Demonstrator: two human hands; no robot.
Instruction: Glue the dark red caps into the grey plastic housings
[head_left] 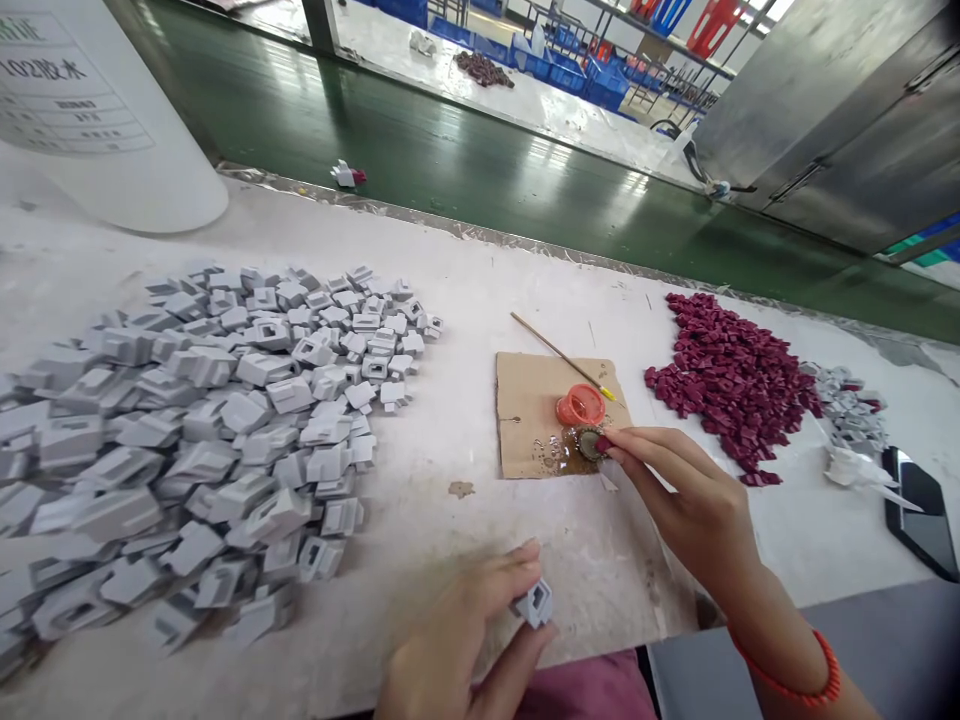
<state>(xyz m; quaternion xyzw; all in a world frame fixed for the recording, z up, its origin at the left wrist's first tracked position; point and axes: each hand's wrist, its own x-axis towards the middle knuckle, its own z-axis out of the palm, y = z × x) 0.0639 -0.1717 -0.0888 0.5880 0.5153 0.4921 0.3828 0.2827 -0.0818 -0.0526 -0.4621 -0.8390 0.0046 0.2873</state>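
Between the thumb and fingers of my left hand is a grey plastic part, its slotted opening facing up. My right hand pinches a small dark red plastic part over a bottle cap. The cap lies on a piece of cardboard wet with clear liquid. Just behind the cap stands a small red cup. A thin wooden stick with a yellow end rests across the cardboard's far edge.
Many grey parts are heaped at left, dark red parts at right, beside a smaller grey pile. A phone lies far right. A white container stands back left. Behind runs a green conveyor belt carrying one joined part.
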